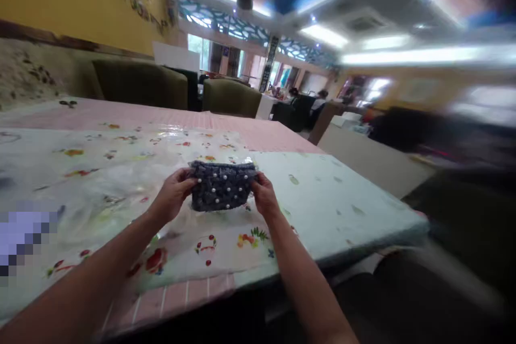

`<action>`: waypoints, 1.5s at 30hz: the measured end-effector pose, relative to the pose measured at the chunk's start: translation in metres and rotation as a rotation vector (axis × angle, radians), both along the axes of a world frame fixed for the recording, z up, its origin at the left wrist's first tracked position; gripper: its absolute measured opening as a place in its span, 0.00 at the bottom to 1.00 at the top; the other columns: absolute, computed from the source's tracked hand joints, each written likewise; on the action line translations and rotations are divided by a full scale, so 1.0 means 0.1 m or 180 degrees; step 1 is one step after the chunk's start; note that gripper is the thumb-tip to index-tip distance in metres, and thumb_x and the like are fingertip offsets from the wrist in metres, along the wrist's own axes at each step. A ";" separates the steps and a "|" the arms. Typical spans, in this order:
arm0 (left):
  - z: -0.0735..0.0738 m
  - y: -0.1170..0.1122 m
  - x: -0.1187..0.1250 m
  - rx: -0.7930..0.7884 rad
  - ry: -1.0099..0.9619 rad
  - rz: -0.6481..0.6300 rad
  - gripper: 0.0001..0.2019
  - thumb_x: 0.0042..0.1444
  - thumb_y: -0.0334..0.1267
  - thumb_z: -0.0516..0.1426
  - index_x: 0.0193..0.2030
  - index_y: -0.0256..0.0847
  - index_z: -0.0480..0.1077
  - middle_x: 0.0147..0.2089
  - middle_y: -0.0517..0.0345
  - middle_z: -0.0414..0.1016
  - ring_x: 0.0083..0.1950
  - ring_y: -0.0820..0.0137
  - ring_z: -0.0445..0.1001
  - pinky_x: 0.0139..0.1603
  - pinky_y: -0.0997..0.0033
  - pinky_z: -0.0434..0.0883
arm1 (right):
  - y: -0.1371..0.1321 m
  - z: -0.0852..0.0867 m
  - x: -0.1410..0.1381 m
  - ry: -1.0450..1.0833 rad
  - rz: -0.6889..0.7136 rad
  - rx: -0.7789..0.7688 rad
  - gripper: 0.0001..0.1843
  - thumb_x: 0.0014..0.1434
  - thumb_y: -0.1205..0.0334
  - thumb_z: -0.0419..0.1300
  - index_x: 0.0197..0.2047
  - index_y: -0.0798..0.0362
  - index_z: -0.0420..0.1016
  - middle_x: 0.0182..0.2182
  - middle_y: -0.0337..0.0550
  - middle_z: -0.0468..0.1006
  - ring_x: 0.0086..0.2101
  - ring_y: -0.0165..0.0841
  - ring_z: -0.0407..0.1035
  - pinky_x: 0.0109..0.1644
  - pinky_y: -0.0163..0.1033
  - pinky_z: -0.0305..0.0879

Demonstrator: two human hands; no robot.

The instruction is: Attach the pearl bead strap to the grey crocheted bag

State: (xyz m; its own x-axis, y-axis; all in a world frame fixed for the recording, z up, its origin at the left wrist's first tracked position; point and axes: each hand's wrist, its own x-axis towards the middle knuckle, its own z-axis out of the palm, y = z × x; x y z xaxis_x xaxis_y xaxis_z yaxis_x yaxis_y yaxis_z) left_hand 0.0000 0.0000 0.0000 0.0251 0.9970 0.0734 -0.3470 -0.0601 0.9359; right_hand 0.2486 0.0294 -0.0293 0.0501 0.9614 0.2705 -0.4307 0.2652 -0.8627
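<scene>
A dark blue-grey pouch (221, 187) dotted with white pearl-like beads is held up just above the table, its straight top edge level. Clear plastic seems to cover it or stick out round its corners. My left hand (174, 191) pinches the pouch at its left upper corner, thumb in front. At the opposite side, my right hand (264, 193) grips the right edge with its fingers closed. Beneath lies a clear plastic sheet (173, 145), spread over a cloth printed with fruit and flowers.
The table carries a pink cloth (282, 137) and a pale green cloth (322, 188). A small dark object (67, 103) lies at the far left. Olive chairs (231, 98) stand behind the table. Farther off, people sit by a dark partition. A pixelated purple patch covers the left edge.
</scene>
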 end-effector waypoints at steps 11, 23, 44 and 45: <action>0.07 -0.02 -0.05 0.0114 -0.0112 -0.0089 0.17 0.48 0.47 0.67 0.41 0.39 0.76 0.38 0.58 0.75 0.37 0.73 0.69 0.35 0.77 0.66 | -0.02 0.01 -0.06 0.0089 0.0101 0.0145 0.16 0.43 0.65 0.70 0.39 0.49 0.78 0.37 0.34 0.81 0.37 0.31 0.71 0.47 0.38 0.66; 0.10 -0.02 -0.02 0.0266 -0.0251 0.0432 0.20 0.37 0.39 0.70 0.38 0.37 0.72 0.32 0.62 0.74 0.31 0.76 0.68 0.33 0.78 0.65 | -0.11 0.14 0.04 -0.0181 0.0605 0.0306 0.16 0.48 0.63 0.65 0.42 0.49 0.72 0.35 0.36 0.76 0.36 0.31 0.68 0.45 0.37 0.64; 0.12 -0.01 0.01 0.0430 -0.0103 0.0558 0.16 0.39 0.38 0.68 0.34 0.39 0.69 0.30 0.63 0.70 0.29 0.76 0.65 0.28 0.78 0.63 | -0.23 0.30 0.22 -0.1492 -0.0203 0.1129 0.04 0.59 0.61 0.60 0.36 0.50 0.70 0.30 0.36 0.68 0.32 0.29 0.62 0.39 0.36 0.60; 0.11 0.00 0.00 0.0450 -0.0069 0.0549 0.16 0.39 0.38 0.68 0.34 0.39 0.69 0.30 0.63 0.70 0.29 0.76 0.65 0.27 0.78 0.62 | -0.24 0.31 0.22 -0.1542 -0.0295 0.1149 0.03 0.59 0.61 0.60 0.36 0.50 0.69 0.30 0.36 0.68 0.32 0.29 0.62 0.38 0.36 0.60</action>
